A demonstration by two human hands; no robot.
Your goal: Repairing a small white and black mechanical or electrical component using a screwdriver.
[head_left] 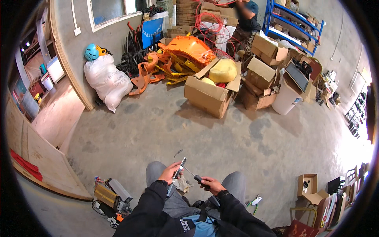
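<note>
My right hand (213, 185) is closed around the black handle of a screwdriver (198, 178). Its metal shaft slants up and left to a small narrow metallic part (181, 166), which my left hand (169, 173) grips between thumb and fingers. A thin dark cable (175, 154) curls up from beside that part; where it joins is too small to tell. Both hands are above my lap, between my knees. Below them is a crumpled beige cloth or glove (183, 185). Whether the screwdriver tip sits in a screw cannot be made out.
Electronic units with gold and silver casings (110, 195) lie left of my leg. Green-handled pliers (256, 200) rest on the floor at right. Farther off are a cardboard box (205, 93), orange plastic shells (187, 49), a white sack (106, 81) and another person (248, 19).
</note>
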